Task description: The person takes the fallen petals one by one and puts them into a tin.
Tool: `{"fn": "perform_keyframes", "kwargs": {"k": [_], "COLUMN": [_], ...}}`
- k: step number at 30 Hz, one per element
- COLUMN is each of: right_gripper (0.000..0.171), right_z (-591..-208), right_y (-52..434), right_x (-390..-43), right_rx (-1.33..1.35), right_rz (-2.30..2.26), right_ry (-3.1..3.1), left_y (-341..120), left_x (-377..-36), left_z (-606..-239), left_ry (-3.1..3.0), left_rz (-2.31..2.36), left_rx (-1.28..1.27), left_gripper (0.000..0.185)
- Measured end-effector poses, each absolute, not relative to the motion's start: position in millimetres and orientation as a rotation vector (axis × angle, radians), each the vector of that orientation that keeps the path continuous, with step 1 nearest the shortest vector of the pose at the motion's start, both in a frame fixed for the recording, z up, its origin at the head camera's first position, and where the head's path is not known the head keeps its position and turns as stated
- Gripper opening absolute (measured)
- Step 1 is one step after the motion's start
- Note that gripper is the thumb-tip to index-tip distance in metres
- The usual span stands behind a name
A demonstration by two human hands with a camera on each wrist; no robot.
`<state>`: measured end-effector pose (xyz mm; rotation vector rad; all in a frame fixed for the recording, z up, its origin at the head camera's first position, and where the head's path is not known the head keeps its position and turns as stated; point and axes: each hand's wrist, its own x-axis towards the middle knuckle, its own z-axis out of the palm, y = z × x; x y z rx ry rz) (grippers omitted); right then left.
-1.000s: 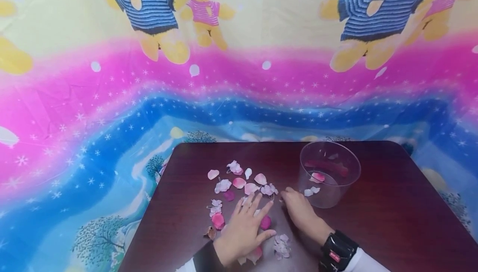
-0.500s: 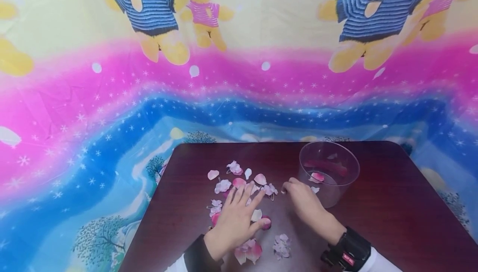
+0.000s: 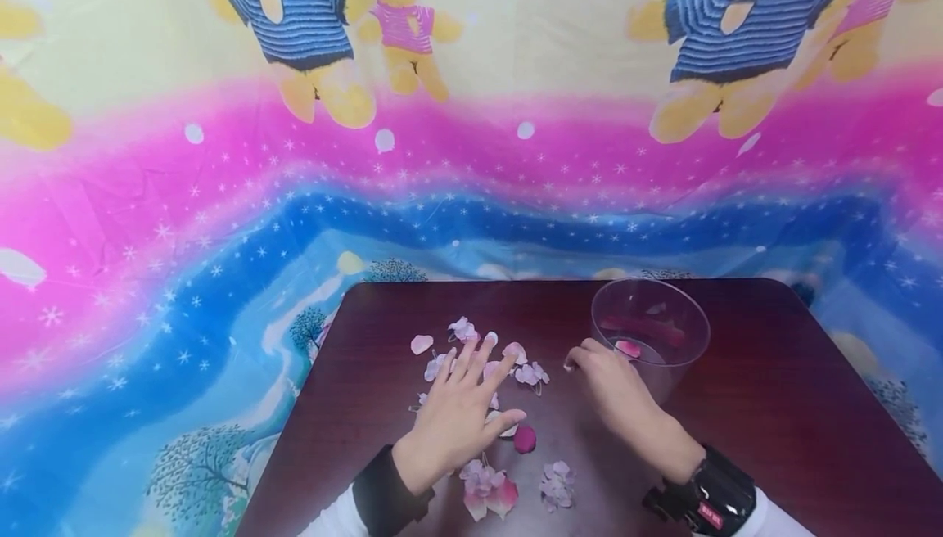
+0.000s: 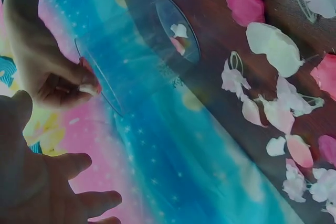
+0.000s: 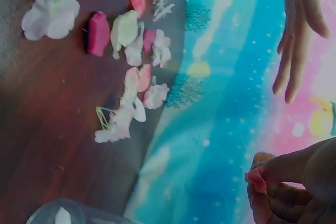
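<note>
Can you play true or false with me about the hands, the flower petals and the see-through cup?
1. The right hand pinches a small pink petal between its fingertips. True.
2. The clear plastic cup lies tipped over on its side. False: it stands upright on the dark wooden table.
3. The left hand is spread flat over the loose petals. True.
4. The cup is completely bare inside. False: at least one pink petal lies at its bottom.
5. The right wrist wears a black band. True.
6. The cup stands to the left of the petals. False: it stands to their right, by the right hand.
</note>
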<state>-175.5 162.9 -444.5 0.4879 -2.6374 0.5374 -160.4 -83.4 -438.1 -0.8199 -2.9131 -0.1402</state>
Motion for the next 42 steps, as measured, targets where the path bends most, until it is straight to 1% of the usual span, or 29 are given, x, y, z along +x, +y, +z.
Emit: {"fn": "perform_keyframes", "kwargs": {"k": [5, 10, 14, 22, 32, 36, 38, 42], "right_gripper": [0.014, 0.013, 0.012, 0.012, 0.010, 0.004, 0.019, 0.062], "right_z": [-428.0, -409.5, -401.9, -399.7, -403.4, -411.3, -416.3, -423.2], "right_y": [175.0, 190.2, 206.3, 234.6, 250.9, 256.5, 258.4, 258.7], "right_x": [-177.3, -177.6, -179.3, -183.1, -190.5, -196.5, -198.1, -198.9], "right_rx": [0.483, 0.457, 0.431, 0.388, 0.354, 0.311, 0.278, 0.240], "right_rz": [0.538, 0.506, 0.488, 0.462, 0.467, 0.425, 0.353, 0.255], "right_ry": [-2.601, -2.600, -2.579, -2.525, -2.597, -2.758, -2.870, -3.008], "left_y": [-73.4, -60.0, -50.0, -40.6, -36.6, -36.0, -35.9, -36.4], "left_x": [-159.5, -154.6, -149.4, -144.1, -141.2, -140.4, -140.1, -140.2], "left_z": [-434.0, -434.0, -435.7, -438.4, -440.5, -441.7, -442.8, -444.7], "left_ry": [-2.889, -2.822, -2.784, -2.733, -2.716, -2.719, -2.720, -2.710], "left_rz": [-0.117, -0.074, -0.034, -0.009, 0.007, 0.019, 0.028, 0.031], "left_rx": [-0.900, -0.975, -1.038, -1.076, -1.109, -1.113, -1.119, -1.120], "left_gripper": [0.077, 0.075, 0.074, 0.074, 0.074, 0.074, 0.074, 0.073]}}
